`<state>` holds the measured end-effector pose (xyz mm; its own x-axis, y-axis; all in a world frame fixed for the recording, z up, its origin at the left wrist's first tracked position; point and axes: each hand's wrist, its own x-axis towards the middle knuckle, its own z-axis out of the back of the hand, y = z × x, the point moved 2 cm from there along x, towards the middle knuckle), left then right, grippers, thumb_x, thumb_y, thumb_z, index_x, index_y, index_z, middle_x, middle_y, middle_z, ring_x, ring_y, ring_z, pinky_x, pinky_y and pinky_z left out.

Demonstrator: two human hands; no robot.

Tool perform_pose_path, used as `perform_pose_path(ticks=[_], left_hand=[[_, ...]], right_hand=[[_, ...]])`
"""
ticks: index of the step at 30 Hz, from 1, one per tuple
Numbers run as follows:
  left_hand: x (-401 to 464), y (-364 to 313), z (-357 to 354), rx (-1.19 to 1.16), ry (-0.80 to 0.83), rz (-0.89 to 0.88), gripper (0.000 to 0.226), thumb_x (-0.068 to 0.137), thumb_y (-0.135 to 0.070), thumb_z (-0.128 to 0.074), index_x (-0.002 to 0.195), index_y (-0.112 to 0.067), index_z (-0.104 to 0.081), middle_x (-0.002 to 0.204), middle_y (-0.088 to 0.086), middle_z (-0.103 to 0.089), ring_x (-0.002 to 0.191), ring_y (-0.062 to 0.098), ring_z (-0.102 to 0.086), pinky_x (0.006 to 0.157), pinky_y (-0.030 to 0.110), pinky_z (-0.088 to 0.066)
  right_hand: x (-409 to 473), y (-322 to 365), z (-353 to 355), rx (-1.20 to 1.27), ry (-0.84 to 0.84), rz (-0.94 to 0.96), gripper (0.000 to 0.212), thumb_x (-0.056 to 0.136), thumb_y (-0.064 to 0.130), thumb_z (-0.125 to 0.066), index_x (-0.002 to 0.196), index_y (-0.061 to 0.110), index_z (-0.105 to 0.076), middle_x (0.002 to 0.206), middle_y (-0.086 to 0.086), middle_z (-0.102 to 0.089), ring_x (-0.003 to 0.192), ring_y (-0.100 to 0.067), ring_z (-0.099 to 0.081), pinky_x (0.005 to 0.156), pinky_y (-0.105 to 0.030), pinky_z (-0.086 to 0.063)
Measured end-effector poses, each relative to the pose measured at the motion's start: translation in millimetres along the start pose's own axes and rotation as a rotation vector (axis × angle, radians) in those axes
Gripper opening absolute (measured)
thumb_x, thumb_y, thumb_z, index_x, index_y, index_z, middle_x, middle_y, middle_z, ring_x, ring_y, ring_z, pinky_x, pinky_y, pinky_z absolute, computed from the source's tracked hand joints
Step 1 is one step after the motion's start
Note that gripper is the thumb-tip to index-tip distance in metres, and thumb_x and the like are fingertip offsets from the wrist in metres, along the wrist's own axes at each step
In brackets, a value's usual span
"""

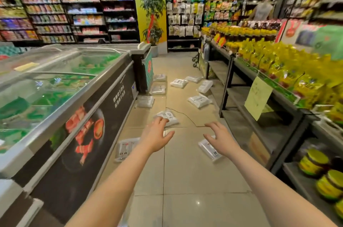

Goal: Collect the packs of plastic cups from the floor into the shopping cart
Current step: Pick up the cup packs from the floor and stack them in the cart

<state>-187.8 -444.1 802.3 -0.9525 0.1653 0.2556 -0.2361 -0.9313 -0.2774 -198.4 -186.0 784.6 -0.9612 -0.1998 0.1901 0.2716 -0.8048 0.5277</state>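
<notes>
Hands, left (157, 134) and right (220, 138), are held spread and empty; the nearest clear plastic cup pack (209, 149) is best pinched at both ends.

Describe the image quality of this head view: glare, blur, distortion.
Head view: wide-angle bending curves the freezer edge and shelves; ceiling lights glare on its glass lid and the floor tiles; far shelves and frame edges look smeared; both hands, left hand and right hand, stay fairly sharp.

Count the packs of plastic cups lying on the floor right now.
10. Four along the freezer base; one by the left hand; one under the right hand; four near the shelving. More may be hidden.
</notes>
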Motion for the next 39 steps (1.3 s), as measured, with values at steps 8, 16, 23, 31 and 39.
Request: perform_pose_path(ticks=[8,16,23,31,39], left_hand=[[106.8,37.1,-45.1,-0.046,0.113,-0.049,0.053,0.090,-0.053,-0.047,0.131,-0.018,-0.047,0.129,-0.001,-0.049,0.114,0.021,-0.052,0.088,0.038,-0.047],[228.4,27.3,-110.3,-0.043,0.166,-0.079,0.054,0.093,-0.053,-0.045,0.136,-0.020,-0.043,0.132,-0.003,-0.046,0.116,0.019,-0.051,0.087,0.033,-0.045],[344.4,4.2,-138.8,-0.101,0.150,-0.067,0.055,0.094,-0.049,-0.046,0.139,-0.018,-0.041,0.138,-0.002,-0.044,0.123,0.017,-0.047,0.095,0.034,-0.043],[429.3,4.6,-200.8,-0.105,0.265,-0.081,0.056,0.094,-0.050,-0.045,0.139,-0.018,-0.041,0.135,-0.001,-0.046,0.121,0.018,-0.049,0.094,0.032,-0.042],[546.3,21.9,-261.7,-0.122,0.357,-0.129,0.055,0.095,-0.051,-0.042,0.139,-0.019,-0.040,0.137,-0.002,-0.044,0.122,0.017,-0.047,0.094,0.035,-0.044]], right_hand=[[86.3,-37.2,-18.3,-0.032,-0.007,-0.129,0.046,0.094,0.036,-0.053,0.137,0.021,-0.046,0.140,0.004,-0.044,0.130,-0.016,-0.038,0.101,-0.031,-0.037],[185.1,-117.3,-19.0,-0.004,0.018,-0.211,0.048,0.095,0.036,-0.052,0.140,0.022,-0.042,0.141,0.003,-0.041,0.132,-0.015,-0.036,0.102,-0.028,-0.033],[285.2,-181.3,5.9,-0.004,0.053,-0.194,0.049,0.095,0.034,-0.052,0.141,0.021,-0.041,0.141,0.004,-0.041,0.130,-0.014,-0.039,0.100,-0.024,-0.032],[354.4,-247.5,6.7,-0.021,0.058,-0.274,0.050,0.093,0.039,-0.052,0.140,0.025,-0.041,0.141,0.005,-0.044,0.129,-0.014,-0.042,0.104,-0.033,-0.038],[430.6,-306.6,-9.9,-0.034,0.067,-0.381,0.051,0.094,0.033,-0.053,0.142,0.025,-0.039,0.138,0.003,-0.045,0.128,-0.013,-0.042,0.104,-0.030,-0.037]])
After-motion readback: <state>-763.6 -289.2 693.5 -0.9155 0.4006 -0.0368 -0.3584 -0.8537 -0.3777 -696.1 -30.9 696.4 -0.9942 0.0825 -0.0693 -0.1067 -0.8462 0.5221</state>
